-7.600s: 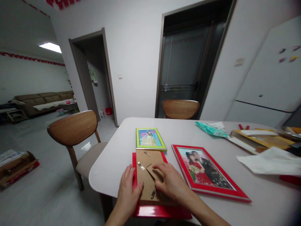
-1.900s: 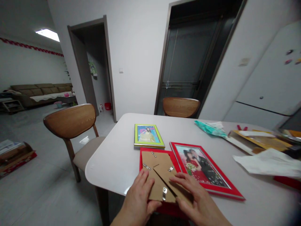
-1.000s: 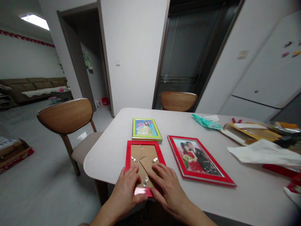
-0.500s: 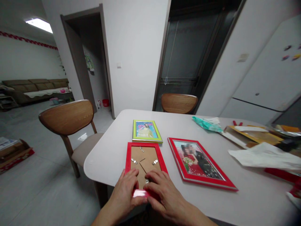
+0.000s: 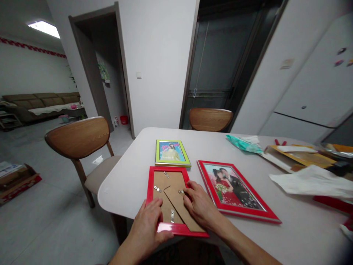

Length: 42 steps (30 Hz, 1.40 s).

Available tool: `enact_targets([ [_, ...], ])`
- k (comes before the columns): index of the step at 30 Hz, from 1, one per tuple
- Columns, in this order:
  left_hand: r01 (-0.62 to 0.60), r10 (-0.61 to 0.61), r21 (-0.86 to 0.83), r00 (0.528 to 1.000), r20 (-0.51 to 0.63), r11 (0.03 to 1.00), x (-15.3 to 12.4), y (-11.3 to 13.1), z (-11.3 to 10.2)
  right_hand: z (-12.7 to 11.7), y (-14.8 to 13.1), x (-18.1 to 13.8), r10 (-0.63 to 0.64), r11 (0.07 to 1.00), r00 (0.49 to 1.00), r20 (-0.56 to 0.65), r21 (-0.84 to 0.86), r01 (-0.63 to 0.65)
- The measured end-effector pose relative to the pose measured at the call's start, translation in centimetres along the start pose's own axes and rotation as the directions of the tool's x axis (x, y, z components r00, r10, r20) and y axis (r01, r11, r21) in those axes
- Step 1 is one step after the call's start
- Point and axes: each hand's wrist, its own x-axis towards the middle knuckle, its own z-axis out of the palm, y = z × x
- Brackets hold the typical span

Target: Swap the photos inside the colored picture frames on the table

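Observation:
A red picture frame (image 5: pixel 151 184) lies face down at the near edge of the table, its brown backing board (image 5: pixel 172 179) facing up. Small metal clips (image 5: pixel 172 215) sit along the inner edges of the backing, and a strut flap (image 5: pixel 182 211) runs slantwise across it. My left hand (image 5: pixel 147 225) grips the frame's near left corner, thumb on the near rim and fingers over the left side. Bent fingers of my right hand (image 5: pixel 199 204) close at the right-side clip (image 5: pixel 181 191), partly covering it; the palm rests over the frame's right rim.
Beyond lies a lime-green framed picture (image 5: pixel 156 152); a red framed couple photo (image 5: pixel 217 206) lies to the right. Farther right are a teal-and-white wrapper (image 5: pixel 244 144), a white sheet (image 5: pixel 309 182) and a yellow envelope (image 5: pixel 306 156). Wooden chairs (image 5: pixel 79 138) stand around the white table (image 5: pixel 127 176).
My right hand has moved from the near clip up and right to the right-side clip, uncovering the near clip and the strut flap. My left hand stays at the near left corner.

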Motion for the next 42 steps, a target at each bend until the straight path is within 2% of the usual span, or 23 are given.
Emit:
enact_targets([
  [8,-0.022,0.021,-0.031,0.999,-0.03,0.999,-0.2,-0.3,0.3,-0.3,-1.4,0.6,-0.079,0.995,0.997,-0.017,-0.067,0.078],
  [12,-0.025,0.024,-0.027,0.998,-0.058,0.999,-0.3,-0.1,0.4,1.1,-3.6,2.5,-0.182,0.983,0.982,0.05,0.009,0.182],
  [15,-0.024,0.023,-0.024,0.997,-0.068,0.999,-0.5,-0.1,0.6,2.4,-4.7,3.8,-0.215,0.976,0.972,0.099,-0.009,0.217],
  [20,-0.018,0.016,-0.041,0.998,-0.061,0.999,-0.5,-0.1,0.6,2.8,-4.9,4.0,-0.282,0.954,0.95,0.134,-0.062,0.292],
  [24,-0.02,0.018,-0.046,0.998,-0.063,0.999,-0.3,0.1,0.3,2.6,-4.8,3.6,-0.312,0.947,0.941,0.134,-0.031,0.318],
  [26,-0.02,0.017,-0.054,0.998,-0.066,0.998,-0.4,0.2,0.3,2.5,-4.6,3.8,-0.277,0.961,0.954,0.115,0.013,0.277],
  [31,-0.024,0.016,-0.078,0.995,-0.095,0.997,-0.6,-0.2,0.8,2.6,-3.0,6.0,-0.018,0.999,1.0,0.023,0.032,0.018],
  [36,-0.015,0.007,-0.09,0.996,-0.09,0.996,-0.5,-0.3,1.1,3.8,-1.4,8.5,0.109,0.994,0.994,-0.005,-0.001,-0.109],
  [42,0.001,-0.005,-0.056,0.998,-0.068,0.998,-0.7,0.2,0.6,5.3,-1.1,9.6,0.241,0.971,0.97,-0.028,0.018,-0.24],
])
